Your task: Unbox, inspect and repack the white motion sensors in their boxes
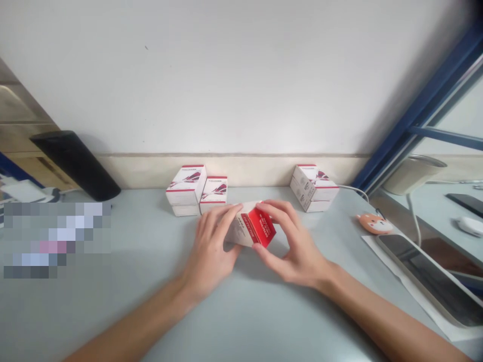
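Observation:
My left hand (209, 246) and my right hand (290, 241) both grip a small white-and-red cardboard box (254, 226) from either side, just above the pale grey desk (241, 322). Its red face tilts toward me. Beyond my left hand, a stack of white boxes with red bands (184, 188) stands beside another such box (213, 195). A further matching box (314, 188) rests tilted at the back right, well beyond my right hand.
A black cylinder (77, 166) lies at the back left against the white wall (226, 75). On the right are an orange fox-shaped mouse (375, 223) and a tablet (426, 276) on white paper. A blurred patch hides the left of the desk.

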Demonstrator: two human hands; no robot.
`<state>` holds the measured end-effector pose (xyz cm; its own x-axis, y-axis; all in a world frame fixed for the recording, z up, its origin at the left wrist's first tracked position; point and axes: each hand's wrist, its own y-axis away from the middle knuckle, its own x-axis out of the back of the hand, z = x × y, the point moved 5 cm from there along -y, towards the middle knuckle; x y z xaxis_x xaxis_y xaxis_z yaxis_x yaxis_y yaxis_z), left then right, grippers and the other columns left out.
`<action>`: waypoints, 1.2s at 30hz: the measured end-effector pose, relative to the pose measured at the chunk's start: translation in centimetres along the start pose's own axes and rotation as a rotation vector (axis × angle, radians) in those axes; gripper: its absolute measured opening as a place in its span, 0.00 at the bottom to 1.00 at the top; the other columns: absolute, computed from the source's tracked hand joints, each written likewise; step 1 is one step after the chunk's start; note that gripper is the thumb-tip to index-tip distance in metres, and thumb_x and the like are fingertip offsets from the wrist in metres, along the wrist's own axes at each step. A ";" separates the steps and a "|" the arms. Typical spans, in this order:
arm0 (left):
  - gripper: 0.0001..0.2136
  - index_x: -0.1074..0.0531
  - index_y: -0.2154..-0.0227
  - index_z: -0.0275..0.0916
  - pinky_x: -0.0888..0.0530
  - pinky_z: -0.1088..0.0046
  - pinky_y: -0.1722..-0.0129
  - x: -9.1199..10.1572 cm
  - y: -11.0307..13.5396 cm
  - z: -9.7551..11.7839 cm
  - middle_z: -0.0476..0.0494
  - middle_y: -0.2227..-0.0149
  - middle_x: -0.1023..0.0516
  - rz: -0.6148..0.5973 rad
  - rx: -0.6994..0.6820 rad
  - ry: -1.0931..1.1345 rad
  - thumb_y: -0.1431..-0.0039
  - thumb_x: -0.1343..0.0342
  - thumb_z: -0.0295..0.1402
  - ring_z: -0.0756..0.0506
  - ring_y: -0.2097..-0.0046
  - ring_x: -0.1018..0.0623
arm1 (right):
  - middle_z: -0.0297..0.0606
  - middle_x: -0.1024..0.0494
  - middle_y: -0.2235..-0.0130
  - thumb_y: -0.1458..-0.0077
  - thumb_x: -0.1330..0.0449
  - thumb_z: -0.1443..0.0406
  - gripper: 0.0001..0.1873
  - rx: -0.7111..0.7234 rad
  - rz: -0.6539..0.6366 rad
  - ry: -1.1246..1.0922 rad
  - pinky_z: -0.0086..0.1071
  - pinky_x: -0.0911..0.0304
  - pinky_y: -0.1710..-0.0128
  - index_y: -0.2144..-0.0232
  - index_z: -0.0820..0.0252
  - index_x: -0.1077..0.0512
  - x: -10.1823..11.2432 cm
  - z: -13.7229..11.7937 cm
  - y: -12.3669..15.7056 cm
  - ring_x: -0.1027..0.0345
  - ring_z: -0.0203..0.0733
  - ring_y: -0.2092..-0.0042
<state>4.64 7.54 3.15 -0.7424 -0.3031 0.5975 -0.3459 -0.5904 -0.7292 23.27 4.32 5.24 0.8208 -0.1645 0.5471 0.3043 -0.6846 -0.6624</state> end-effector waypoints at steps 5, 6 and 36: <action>0.34 0.38 0.33 0.53 0.30 0.57 0.37 -0.2 0.0 -0.1 0.41 0.42 0.27 -0.017 0.057 0.021 0.39 0.37 0.24 0.37 0.39 0.26 | 0.49 0.33 0.36 0.33 0.38 0.64 0.31 0.041 0.037 -0.014 0.51 0.27 0.40 0.32 0.47 0.40 0.0 0.5 0.2 0.31 0.55 0.37; 0.34 0.38 0.33 0.53 0.30 0.57 0.37 -0.2 0.0 -0.1 0.41 0.42 0.27 -0.020 0.057 0.024 0.39 0.36 0.25 0.37 0.39 0.26 | 0.49 0.33 0.35 0.32 0.39 0.65 0.30 0.035 0.036 -0.023 0.52 0.28 0.39 0.32 0.47 0.40 -0.1 0.6 0.3 0.32 0.54 0.36; 0.40 0.45 0.27 0.49 0.23 0.61 0.38 0.8 -0.3 0.4 0.38 0.35 0.31 -0.067 -0.223 -0.301 0.39 0.42 0.20 0.38 0.38 0.23 | 0.41 0.31 0.48 0.31 0.54 0.73 0.19 -0.037 0.048 0.075 0.39 0.31 0.56 0.59 0.51 0.26 2.0 2.6 -0.4 0.29 0.44 0.53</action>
<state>4.43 7.18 4.00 -0.5235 -0.4954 0.6932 -0.5290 -0.4488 -0.7202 26.09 6.07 5.28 0.7950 -0.2496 0.5530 0.2463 -0.7001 -0.6702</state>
